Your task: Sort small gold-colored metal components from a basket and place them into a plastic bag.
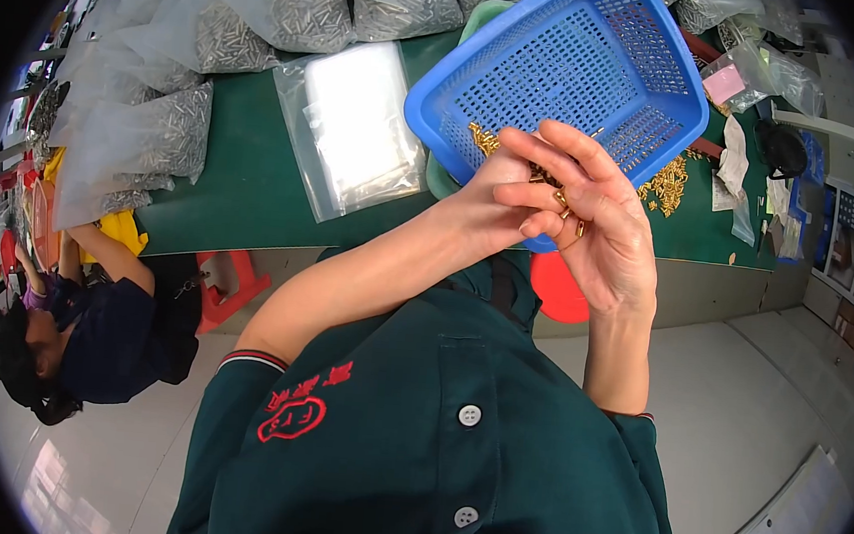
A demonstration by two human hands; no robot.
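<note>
Bulging clear plastic bags of silver metal pieces crowd the left of the flat dark green counter, near stacked flat transparent plastic sleeves; a navy-clad co-worker is near a red plastic stool

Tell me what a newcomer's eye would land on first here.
Probably the big blue basket, at the picture's upper centre, bright against the green table. By its near side, the left hand and right hand come close together, small gold-coloured pieces between them. Then, bags of silvery metal pieces crowd the table's left.
</note>
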